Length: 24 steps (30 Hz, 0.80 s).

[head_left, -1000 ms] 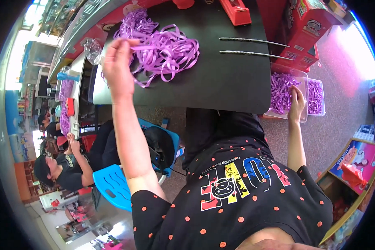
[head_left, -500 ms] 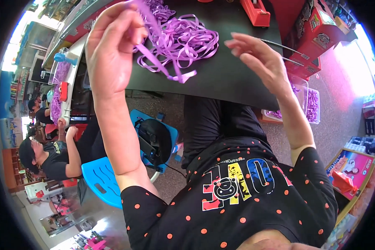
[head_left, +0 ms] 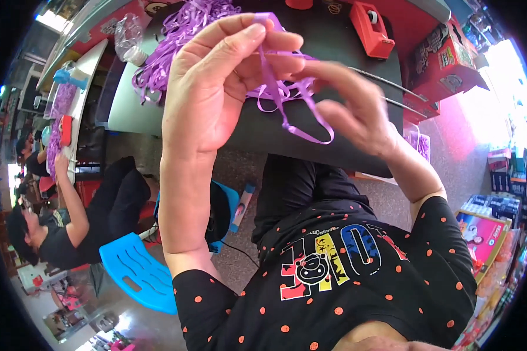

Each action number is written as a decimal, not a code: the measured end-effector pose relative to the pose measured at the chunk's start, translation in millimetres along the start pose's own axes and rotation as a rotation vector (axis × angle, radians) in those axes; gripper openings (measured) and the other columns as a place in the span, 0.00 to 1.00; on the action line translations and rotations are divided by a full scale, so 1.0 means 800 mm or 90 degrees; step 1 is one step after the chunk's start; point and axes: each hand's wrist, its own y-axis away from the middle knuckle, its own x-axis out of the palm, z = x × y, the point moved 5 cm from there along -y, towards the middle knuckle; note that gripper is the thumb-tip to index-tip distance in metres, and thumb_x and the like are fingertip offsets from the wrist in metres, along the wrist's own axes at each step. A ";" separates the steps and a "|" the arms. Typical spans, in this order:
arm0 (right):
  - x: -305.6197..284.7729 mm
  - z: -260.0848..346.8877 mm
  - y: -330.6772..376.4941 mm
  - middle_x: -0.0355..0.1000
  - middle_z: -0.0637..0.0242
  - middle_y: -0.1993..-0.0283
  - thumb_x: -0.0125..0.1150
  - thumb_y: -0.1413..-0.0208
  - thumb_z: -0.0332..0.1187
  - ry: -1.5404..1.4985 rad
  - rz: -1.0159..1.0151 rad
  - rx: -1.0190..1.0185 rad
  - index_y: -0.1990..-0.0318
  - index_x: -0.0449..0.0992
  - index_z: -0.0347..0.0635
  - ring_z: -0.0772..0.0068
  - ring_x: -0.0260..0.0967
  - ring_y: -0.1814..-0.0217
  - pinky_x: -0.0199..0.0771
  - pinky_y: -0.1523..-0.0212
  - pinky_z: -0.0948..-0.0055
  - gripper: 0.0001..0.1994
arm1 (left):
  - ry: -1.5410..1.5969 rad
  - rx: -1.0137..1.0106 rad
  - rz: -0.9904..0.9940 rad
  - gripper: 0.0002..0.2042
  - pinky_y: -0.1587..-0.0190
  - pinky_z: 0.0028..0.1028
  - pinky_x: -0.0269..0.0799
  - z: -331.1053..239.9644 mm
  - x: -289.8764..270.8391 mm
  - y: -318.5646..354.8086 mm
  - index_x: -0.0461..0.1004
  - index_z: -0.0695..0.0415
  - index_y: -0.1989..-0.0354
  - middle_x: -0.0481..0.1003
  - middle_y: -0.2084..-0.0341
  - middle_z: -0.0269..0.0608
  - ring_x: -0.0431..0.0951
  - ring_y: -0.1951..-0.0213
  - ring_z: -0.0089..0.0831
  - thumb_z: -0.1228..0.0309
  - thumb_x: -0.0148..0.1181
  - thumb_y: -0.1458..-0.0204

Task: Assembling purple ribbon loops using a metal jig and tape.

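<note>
A narrow purple ribbon (head_left: pixel 269 76) is pinched between the thumb and fingers of my left hand (head_left: pixel 208 88), raised over the dark table. From there it hangs in a loop, with a small knot (head_left: pixel 286 126) low on it. My right hand (head_left: pixel 357 108), slightly blurred, comes in from the right beside the loop. Its thumb and fingers are apart, and its fingertips are close to the ribbon near my left fingers; whether they touch it I cannot tell. Behind my left hand a big tangled heap of purple ribbons (head_left: pixel 184 32) is partly covered.
On the table's (head_left: pixel 345 140) far right stands a red tape dispenser (head_left: pixel 373 32). A clear plastic bottle (head_left: pixel 130 38) lies at the far left. Red boxes (head_left: pixel 448 64) are on the right. At the left, a person (head_left: pixel 58 225) sits near a blue chair (head_left: pixel 137 269).
My left hand has moved right and the ribbon in it now hangs as a loop in front of me. My right hand has come inward and lower toward it. The view has shifted.
</note>
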 end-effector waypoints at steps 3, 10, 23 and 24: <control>0.029 -0.033 -0.006 0.70 0.58 0.47 0.60 0.45 0.39 -0.088 0.049 0.117 0.42 0.66 0.40 0.64 0.67 0.43 0.63 0.42 0.66 0.24 | 0.107 -0.056 0.075 0.11 0.55 0.34 0.78 0.004 -0.009 -0.033 0.71 0.64 0.54 0.77 0.60 0.52 0.80 0.60 0.38 0.73 0.46 0.40; -0.017 -0.072 0.042 0.73 0.62 0.60 0.59 0.46 0.29 -0.373 0.031 0.330 0.63 0.76 0.34 0.73 0.70 0.54 0.66 0.48 0.72 0.07 | 0.201 -0.160 0.022 0.10 0.48 0.36 0.74 0.049 -0.042 -0.147 0.73 0.65 0.55 0.74 0.54 0.52 0.77 0.52 0.38 0.74 0.51 0.42; -0.067 -0.030 0.173 0.74 0.59 0.65 0.57 0.44 0.33 -0.670 -0.365 0.317 0.56 0.74 0.34 0.80 0.62 0.72 0.60 0.70 0.82 0.13 | 0.154 -0.218 0.140 0.08 0.54 0.33 0.77 0.132 0.144 -0.202 0.75 0.58 0.58 0.78 0.59 0.45 0.79 0.57 0.35 0.71 0.54 0.44; -0.076 -0.028 0.188 0.74 0.65 0.70 0.56 0.43 0.34 -0.555 -0.414 0.391 0.57 0.76 0.34 0.84 0.63 0.73 0.59 0.72 0.85 0.12 | 0.161 -0.216 0.147 0.07 0.54 0.33 0.77 0.139 0.150 -0.205 0.75 0.57 0.59 0.78 0.59 0.45 0.79 0.57 0.35 0.71 0.55 0.44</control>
